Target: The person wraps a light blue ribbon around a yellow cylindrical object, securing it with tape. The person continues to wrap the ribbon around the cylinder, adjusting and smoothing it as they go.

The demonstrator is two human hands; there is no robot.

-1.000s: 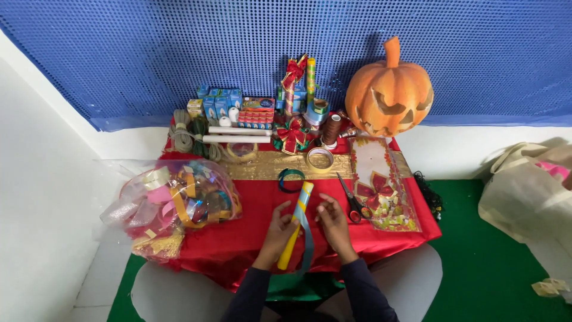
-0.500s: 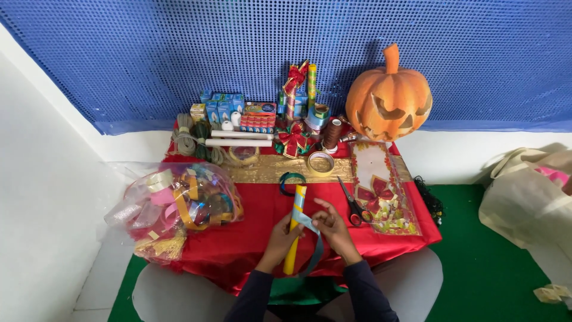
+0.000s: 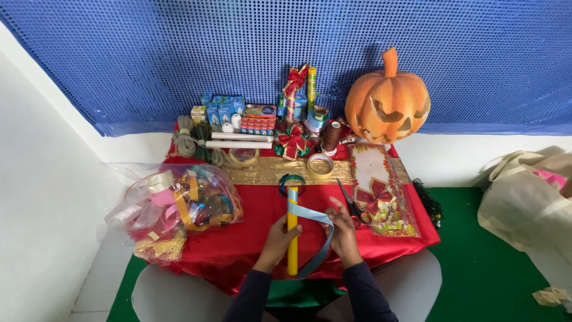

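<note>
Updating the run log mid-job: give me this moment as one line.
left hand: grips yellow tube upright | right hand: pulls light blue ribbon around tube | scissors: on red tablecloth, beside right hand

We see a table under a red cloth [image 3: 250, 229], a gold band [image 3: 268, 172] running across it. On it lie a bag of ribbons [image 3: 179, 206] at the left, scissors [image 3: 353, 206] and a clear packet [image 3: 381, 194] at the right, and a pumpkin [image 3: 387, 101], boxes [image 3: 223, 110] and spools at the far edge.

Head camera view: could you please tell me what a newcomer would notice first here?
A big orange carved pumpkin stands at the table's back right, against the blue wall. In the middle front, the left hand grips a yellow tube while the right hand holds a light blue ribbon against it. A clear bag of ribbons sits at the left.
</note>
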